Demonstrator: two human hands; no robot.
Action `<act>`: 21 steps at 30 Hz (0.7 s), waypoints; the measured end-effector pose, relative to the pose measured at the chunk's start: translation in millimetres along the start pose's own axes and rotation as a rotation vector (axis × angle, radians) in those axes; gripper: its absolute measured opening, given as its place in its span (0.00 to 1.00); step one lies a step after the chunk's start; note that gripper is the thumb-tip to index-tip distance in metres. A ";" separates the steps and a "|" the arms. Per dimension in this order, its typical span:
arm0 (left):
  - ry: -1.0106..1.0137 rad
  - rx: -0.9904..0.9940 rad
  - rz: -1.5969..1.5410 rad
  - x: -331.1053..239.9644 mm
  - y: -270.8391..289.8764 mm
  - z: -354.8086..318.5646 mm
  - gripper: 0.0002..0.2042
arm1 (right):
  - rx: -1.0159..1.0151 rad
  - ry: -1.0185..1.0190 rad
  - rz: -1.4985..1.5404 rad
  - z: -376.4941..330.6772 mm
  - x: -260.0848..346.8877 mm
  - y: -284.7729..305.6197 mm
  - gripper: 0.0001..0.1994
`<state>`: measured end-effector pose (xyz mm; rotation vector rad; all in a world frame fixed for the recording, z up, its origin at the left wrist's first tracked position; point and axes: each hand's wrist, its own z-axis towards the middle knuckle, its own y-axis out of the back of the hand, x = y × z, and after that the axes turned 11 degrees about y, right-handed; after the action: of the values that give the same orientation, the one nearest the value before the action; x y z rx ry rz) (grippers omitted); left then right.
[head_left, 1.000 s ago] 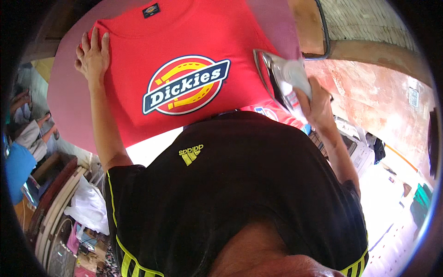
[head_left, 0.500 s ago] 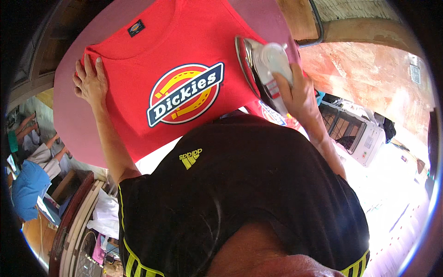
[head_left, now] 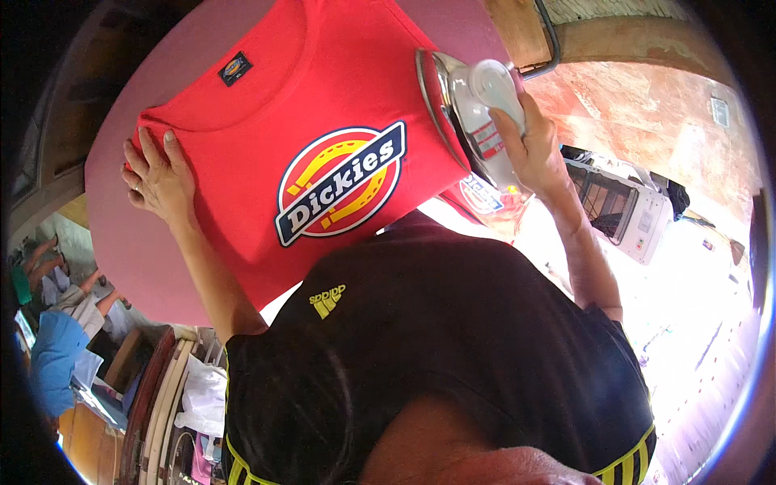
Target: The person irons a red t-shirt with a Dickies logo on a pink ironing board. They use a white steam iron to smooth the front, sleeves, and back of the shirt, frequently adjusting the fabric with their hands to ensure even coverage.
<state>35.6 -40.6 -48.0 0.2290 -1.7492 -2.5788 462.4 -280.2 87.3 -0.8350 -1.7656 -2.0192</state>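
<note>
A red shirt (head_left: 356,89) with a round printed emblem lies spread over a mauve ironing board (head_left: 121,234). On its left edge, just below the neckline, my left hand (head_left: 162,176) rests flat with fingers apart. My right hand (head_left: 535,149) is wrapped round the handle of a white and grey clothes iron (head_left: 477,113). The iron's metal soleplate edge is against the shirt's right side, its tip pointing away from me. Below the iron, a second printed part of red cloth (head_left: 485,198) hangs by the board's near edge.
A white framed appliance (head_left: 643,222) stands to the right, below the board. At the far left sits a person in blue clothing (head_left: 56,356). White cloth or plastic (head_left: 202,396) hangs at lower left beside curved wooden edges. A dark metal bar (head_left: 554,40) juts out past the board's far right.
The iron, held in my right hand, has shifted slightly right along the shirt's side. My left hand stays flat on the shirt, while the whole view has tilted a little.
</note>
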 end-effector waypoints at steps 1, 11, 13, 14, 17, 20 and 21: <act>0.000 0.005 0.004 -2.0 1.5 0.5 0.31 | -0.004 0.011 -0.006 5.0 0.5 -1.1 0.13; 0.004 -0.002 0.028 -0.8 2.3 -5.6 0.31 | 0.019 -0.170 0.080 -60.2 -9.6 12.1 0.14; 0.014 0.000 0.022 -0.5 4.8 -4.1 0.31 | 0.017 -0.094 0.069 -50.9 -19.0 11.1 0.13; 0.018 -0.007 0.019 -1.4 4.0 -3.2 0.31 | 0.014 -0.053 0.046 -42.4 -22.6 8.8 0.13; 0.000 -0.013 -0.039 -2.2 -3.3 0.8 0.32 | 0.048 0.051 0.031 -12.4 -12.2 6.3 0.12; 0.026 -0.019 0.009 7.5 -3.5 0.6 0.31 | 0.124 0.073 0.118 -3.2 -4.3 8.4 0.12; 0.048 -0.041 0.037 14.9 -3.2 1.5 0.30 | 0.125 0.126 0.089 -9.2 -7.9 8.7 0.12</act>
<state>20.9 -39.4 -52.1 0.2524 -1.6677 -2.5578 471.8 -291.7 88.7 -0.7180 -1.7334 -1.8421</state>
